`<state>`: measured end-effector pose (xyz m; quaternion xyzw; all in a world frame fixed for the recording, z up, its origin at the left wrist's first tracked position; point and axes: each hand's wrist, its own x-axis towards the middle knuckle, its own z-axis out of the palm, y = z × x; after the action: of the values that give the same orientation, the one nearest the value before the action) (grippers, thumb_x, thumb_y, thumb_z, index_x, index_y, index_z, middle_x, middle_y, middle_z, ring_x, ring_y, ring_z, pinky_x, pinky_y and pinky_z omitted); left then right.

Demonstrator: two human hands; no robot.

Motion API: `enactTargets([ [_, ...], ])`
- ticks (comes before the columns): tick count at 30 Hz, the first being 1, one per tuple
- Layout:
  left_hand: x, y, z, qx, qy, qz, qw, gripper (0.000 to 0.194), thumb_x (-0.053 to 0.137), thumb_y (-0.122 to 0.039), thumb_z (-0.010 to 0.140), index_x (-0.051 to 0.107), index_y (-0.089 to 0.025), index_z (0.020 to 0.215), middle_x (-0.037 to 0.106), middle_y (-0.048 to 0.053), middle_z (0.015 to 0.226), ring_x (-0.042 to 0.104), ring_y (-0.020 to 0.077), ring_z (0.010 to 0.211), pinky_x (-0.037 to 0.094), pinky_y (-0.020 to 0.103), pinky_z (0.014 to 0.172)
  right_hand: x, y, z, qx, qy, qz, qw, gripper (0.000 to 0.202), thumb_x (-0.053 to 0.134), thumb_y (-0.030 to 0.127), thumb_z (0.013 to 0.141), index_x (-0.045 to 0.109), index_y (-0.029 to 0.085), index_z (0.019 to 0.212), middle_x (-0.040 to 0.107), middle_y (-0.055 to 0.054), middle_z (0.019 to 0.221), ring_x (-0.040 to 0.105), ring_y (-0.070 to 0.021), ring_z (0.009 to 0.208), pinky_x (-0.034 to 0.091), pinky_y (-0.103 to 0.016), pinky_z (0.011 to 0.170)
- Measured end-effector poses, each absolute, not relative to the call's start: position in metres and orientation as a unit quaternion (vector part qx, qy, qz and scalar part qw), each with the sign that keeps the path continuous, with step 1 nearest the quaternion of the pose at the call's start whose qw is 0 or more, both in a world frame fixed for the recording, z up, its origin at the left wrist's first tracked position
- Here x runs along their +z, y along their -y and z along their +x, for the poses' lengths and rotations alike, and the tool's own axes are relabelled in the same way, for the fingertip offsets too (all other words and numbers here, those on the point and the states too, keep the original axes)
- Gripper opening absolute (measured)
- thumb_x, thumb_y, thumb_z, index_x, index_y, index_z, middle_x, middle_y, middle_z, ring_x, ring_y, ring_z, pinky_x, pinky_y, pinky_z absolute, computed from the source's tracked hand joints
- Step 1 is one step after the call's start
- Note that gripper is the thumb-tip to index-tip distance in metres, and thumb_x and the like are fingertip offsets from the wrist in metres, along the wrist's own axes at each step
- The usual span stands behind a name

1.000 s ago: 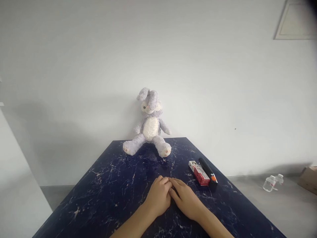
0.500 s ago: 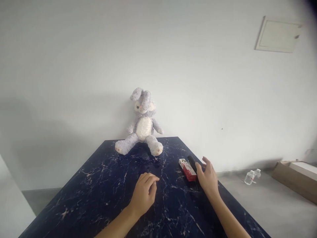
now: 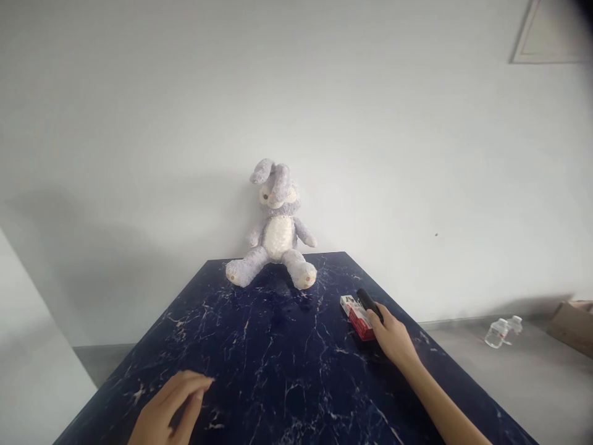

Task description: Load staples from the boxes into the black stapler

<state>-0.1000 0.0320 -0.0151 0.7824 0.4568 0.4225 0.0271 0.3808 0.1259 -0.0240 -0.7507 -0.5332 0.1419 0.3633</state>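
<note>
My right hand is closed around the near end of a black rod-like object, whose exact kind I cannot tell. Right beside it on the left lies a red and white small box on the table, close to my thumb. My left hand hovers over the front left of the table, its thumb and fingers drawn together and nothing visible in them. At the table's far edge a grey plush rabbit with a white belly sits upright against the wall, legs spread.
The table has a dark blue marbled top. Behind it stands a pale wall with a panel at upper right. On the floor to the right are clear plastic bottles and a cardboard box.
My left hand has moved left and toward me. My right hand has closed around the black object, whose far end now looks slightly raised. The whole view has shifted a little.
</note>
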Motion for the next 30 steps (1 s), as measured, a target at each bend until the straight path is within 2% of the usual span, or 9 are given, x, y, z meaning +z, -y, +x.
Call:
enactTargets([
  [2, -0.013, -0.038, -0.099, 0.406, -0.513, 0.751, 0.09, 0.023, 0.052, -0.036, 0.096, 0.066, -0.031, 0.114, 0.072, 0.005, 0.1, 0.072, 0.0191, 0.085, 0.053, 0.015, 0.046, -0.024, -0.125, 0.37, 0.15, 0.544, -0.741, 0.363, 0.058, 0.034, 0.052, 0.093, 0.054, 0.019, 0.136, 0.073, -0.011, 0.103, 0.069, -0.028, 0.095, 0.05, -0.035, 0.082],
  [5, -0.009, -0.042, -0.09, 0.359, -0.535, 0.749, 0.153, 0.027, 0.049, -0.04, 0.098, 0.067, -0.031, 0.116, 0.071, 0.005, 0.104, 0.071, 0.0197, 0.092, 0.058, 0.02, 0.064, -0.025, -0.121, 0.343, 0.172, 0.563, -0.718, 0.373, 0.057, 0.037, 0.053, 0.092, 0.055, 0.019, 0.134, 0.073, -0.01, 0.107, 0.07, -0.0266, 0.096, 0.05, -0.033, 0.082],
  [9, -0.009, -0.041, -0.086, 0.335, -0.527, 0.762, 0.172, 0.033, 0.046, -0.038, 0.099, 0.063, -0.034, 0.126, 0.069, 0.006, 0.112, 0.068, 0.0212, 0.099, 0.058, 0.029, 0.083, -0.022, -0.11, 0.282, 0.211, 0.595, -0.665, 0.398, 0.054, 0.045, 0.054, 0.089, 0.06, 0.02, 0.129, 0.073, -0.008, 0.114, 0.07, -0.0259, 0.099, 0.051, -0.031, 0.084],
  [12, -0.016, -0.043, -0.091, 0.338, -0.538, 0.752, 0.174, 0.041, 0.05, -0.034, 0.095, 0.057, -0.035, 0.135, 0.067, 0.006, 0.122, 0.063, 0.0253, 0.114, 0.052, 0.039, 0.1, -0.017, -0.1, 0.222, 0.242, 0.616, -0.619, 0.422, 0.052, 0.052, 0.052, 0.087, 0.062, 0.021, 0.128, 0.072, -0.007, 0.12, 0.069, -0.026, 0.106, 0.05, -0.031, 0.091],
  [15, -0.024, -0.048, -0.096, 0.344, -0.552, 0.735, 0.193, 0.056, 0.055, -0.032, 0.09, 0.047, -0.032, 0.145, 0.062, 0.008, 0.131, 0.057, 0.0277, 0.124, 0.046, 0.044, 0.108, -0.014, -0.093, 0.159, 0.276, 0.618, -0.593, 0.435, 0.05, 0.057, 0.05, 0.085, 0.063, 0.021, 0.126, 0.073, -0.007, 0.118, 0.069, -0.0261, 0.106, 0.051, -0.03, 0.091],
  [18, -0.028, -0.053, -0.104, 0.35, -0.554, 0.723, 0.217, 0.07, 0.06, -0.031, 0.086, 0.037, -0.027, 0.152, 0.058, 0.011, 0.137, 0.054, 0.0287, 0.127, 0.044, 0.043, 0.11, -0.013, -0.092, 0.102, 0.292, 0.621, -0.573, 0.447, 0.043, 0.059, 0.044, 0.084, 0.065, 0.021, 0.121, 0.074, -0.007, 0.113, 0.07, -0.0253, 0.103, 0.052, -0.029, 0.089],
  [23, -0.022, -0.064, -0.124, 0.366, -0.603, 0.68, 0.197, 0.067, 0.053, -0.037, 0.09, 0.036, -0.02, 0.153, 0.06, 0.013, 0.133, 0.054, 0.0294, 0.126, 0.042, 0.043, 0.11, -0.011, -0.099, 0.038, 0.322, 0.622, -0.543, 0.464, 0.042, 0.058, 0.043, 0.086, 0.065, 0.019, 0.119, 0.073, -0.009, 0.114, 0.07, -0.0255, 0.104, 0.053, -0.029, 0.089],
  [26, -0.019, -0.072, -0.137, 0.37, -0.658, 0.626, 0.194, 0.064, 0.049, -0.046, 0.091, 0.045, -0.017, 0.148, 0.063, 0.015, 0.128, 0.057, 0.0314, 0.122, 0.042, 0.044, 0.107, -0.009, -0.103, 0.026, 0.332, 0.635, -0.517, 0.467, 0.041, 0.051, 0.046, 0.091, 0.065, 0.019, 0.118, 0.074, -0.009, 0.112, 0.07, -0.0245, 0.104, 0.053, -0.029, 0.089],
  [30, -0.019, -0.076, -0.142, 0.387, -0.663, 0.61, 0.194, 0.055, 0.047, -0.052, 0.091, 0.061, -0.019, 0.133, 0.067, 0.013, 0.119, 0.061, 0.031, 0.116, 0.044, 0.042, 0.105, -0.013, -0.105, 0.027, 0.36, 0.645, -0.485, 0.468, 0.04, 0.047, 0.045, 0.092, 0.064, 0.019, 0.118, 0.073, -0.009, 0.114, 0.07, -0.023, 0.105, 0.054, -0.028, 0.089],
])
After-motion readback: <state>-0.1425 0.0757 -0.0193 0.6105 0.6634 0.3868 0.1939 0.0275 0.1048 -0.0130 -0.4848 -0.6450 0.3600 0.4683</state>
